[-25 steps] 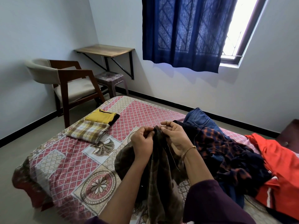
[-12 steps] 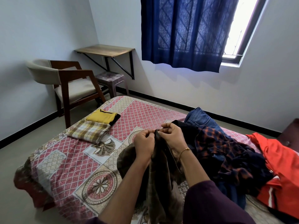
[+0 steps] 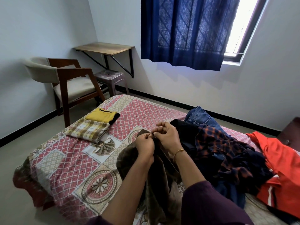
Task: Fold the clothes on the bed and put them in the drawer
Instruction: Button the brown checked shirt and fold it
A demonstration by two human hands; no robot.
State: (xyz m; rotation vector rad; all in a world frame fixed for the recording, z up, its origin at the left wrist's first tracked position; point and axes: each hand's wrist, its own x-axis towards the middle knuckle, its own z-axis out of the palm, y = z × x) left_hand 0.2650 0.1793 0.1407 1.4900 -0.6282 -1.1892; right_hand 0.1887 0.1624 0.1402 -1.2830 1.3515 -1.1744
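Both hands meet close together over the bed, each pinching the top edge of a brown garment [image 3: 162, 184]. Left hand [image 3: 145, 145] has its fingers curled round the cloth, thumb and forefinger nipping the edge; right hand [image 3: 167, 137] pinches the same edge just beside it, its other fingers loosely curled, a thin gold bangle [image 3: 179, 151] on its wrist. The two hands nearly touch at the fingertips.

From that pinched edge the brown garment hangs down between the forearms and pools on the bed [image 3: 68, 161] below and toward the person, part of it bulging out to the left of the left wrist.

Just right of the right hand lies an unfolded heap: a dark piece touching the back of that hand, a navy and orange checked shirt [image 3: 227, 153] beyond it, blue jeans [image 3: 201, 116] farther off past the right fingertips, and an orange garment [image 3: 279, 163] well out to the right.

Well to the left of the left hand, near the far corner of the bed, two folded pieces lie touching: a yellow-and-white plaid cloth [image 3: 88, 129] nearer, and a yellow top [image 3: 101, 115] behind it.

Farther beyond the hands, off the bed, stand a wooden chair [image 3: 71, 82], a small stool [image 3: 112, 77] and a wall-mounted desk [image 3: 104, 48], with a blue curtain [image 3: 186, 31] over the window.
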